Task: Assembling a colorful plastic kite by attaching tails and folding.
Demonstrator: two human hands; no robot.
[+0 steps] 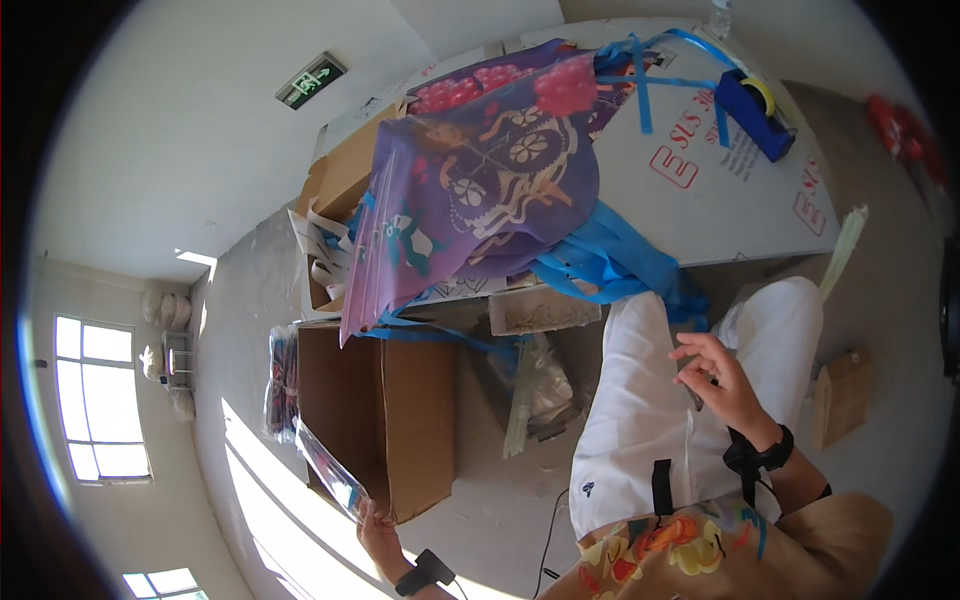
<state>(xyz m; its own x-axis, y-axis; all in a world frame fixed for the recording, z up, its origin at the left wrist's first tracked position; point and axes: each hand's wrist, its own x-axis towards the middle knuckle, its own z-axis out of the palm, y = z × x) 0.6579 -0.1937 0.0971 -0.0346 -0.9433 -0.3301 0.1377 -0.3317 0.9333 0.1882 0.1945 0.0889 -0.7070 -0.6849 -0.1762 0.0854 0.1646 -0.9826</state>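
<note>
Low on the left, my left hand (378, 538) is closed on the end of a flat, shiny plastic-wrapped packet (335, 472). The packet slants along the near left edge of an open cardboard box (420, 430) on the floor. A stack of similar wrapped packets (282, 385) stands against the box's outer left side. Over my lap, my right hand (718, 372) hovers with loosely bent fingers apart and nothing visible in it. White trousers (640, 400) cover my legs beneath it.
Ahead, a purple printed plastic sheet (480, 190) and blue ribbon (620, 255) drape over a board-covered table (700, 200). A blue tape dispenser (752, 115) sits at its right. A second carton (350, 165) and pale strips (520, 400) are nearby; a brown carton (843, 395) stands right.
</note>
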